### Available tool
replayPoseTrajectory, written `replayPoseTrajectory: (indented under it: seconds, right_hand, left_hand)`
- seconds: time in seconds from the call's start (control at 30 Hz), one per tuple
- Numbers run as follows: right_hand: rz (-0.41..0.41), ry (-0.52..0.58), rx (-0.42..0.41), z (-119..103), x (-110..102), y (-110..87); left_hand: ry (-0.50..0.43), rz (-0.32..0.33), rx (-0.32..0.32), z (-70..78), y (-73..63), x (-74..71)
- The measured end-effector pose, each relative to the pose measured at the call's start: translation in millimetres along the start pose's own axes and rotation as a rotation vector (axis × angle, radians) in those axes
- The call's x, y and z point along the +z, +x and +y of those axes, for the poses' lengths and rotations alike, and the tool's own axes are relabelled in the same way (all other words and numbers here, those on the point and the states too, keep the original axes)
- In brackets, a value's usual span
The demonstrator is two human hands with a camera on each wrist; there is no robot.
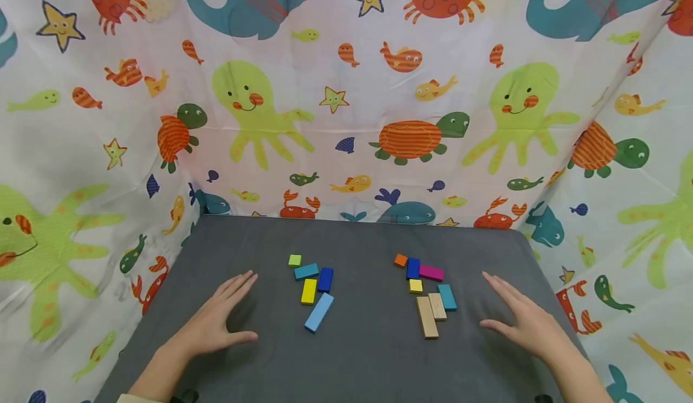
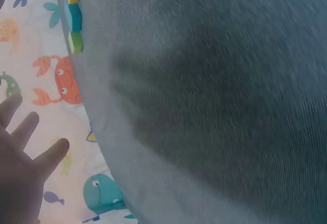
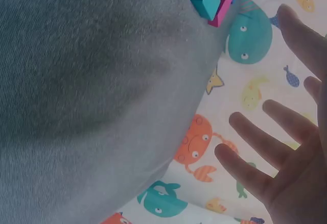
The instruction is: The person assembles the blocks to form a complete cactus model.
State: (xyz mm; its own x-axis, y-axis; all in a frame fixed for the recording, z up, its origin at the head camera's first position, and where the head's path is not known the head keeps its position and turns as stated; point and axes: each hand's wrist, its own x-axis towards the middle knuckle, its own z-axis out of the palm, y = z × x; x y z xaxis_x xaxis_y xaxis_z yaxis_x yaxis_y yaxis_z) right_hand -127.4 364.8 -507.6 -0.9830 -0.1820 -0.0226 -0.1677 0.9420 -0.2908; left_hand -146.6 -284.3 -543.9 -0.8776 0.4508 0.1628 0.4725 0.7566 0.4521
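Two groups of coloured blocks lie on a grey table. In the head view the left group has a green cube (image 1: 295, 261), a teal block (image 1: 306, 272), a dark blue block (image 1: 325, 279), a yellow block (image 1: 308, 292) and a light blue block (image 1: 319, 313). My left hand (image 1: 217, 319) hovers left of it, fingers spread, holding nothing. The right group has an orange block (image 1: 400, 260), a blue block (image 1: 413, 268), a magenta block (image 1: 431, 273), a small yellow block (image 1: 415, 286), a teal block (image 1: 447, 297) and two wooden blocks (image 1: 427, 317). Right of these, my right hand (image 1: 527, 325) hovers with fingers extended, empty.
The grey tabletop (image 1: 373, 355) stretches between and in front of both groups. A white curtain (image 1: 335, 192) printed with sea animals hangs along the table's back edge and both sides.
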Motion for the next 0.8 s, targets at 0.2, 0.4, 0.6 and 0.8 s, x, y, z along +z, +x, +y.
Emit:
replayPoseTrajectory:
  seconds: [0.2,0.4,0.6,0.8]
  right_hand:
    - [-0.002,0.059,0.003,-7.9,6.5,1.4]
    - [0.02,0.093,-0.018,-15.4,11.8,8.4]
    - [0.015,0.111,-0.041,-22.9,17.1,16.9]
    - [0.013,0.115,-0.056,-33.5,21.7,26.9]
  left_hand:
    - [-0.091,-0.012,-0.045,2.3,5.8,9.8]
    - [-0.159,-0.043,-0.098,7.8,11.2,17.2]
    - [-0.189,-0.094,-0.13,16.0,16.3,20.9]
    - [-0.232,-0.134,-0.143,24.5,24.3,26.7]
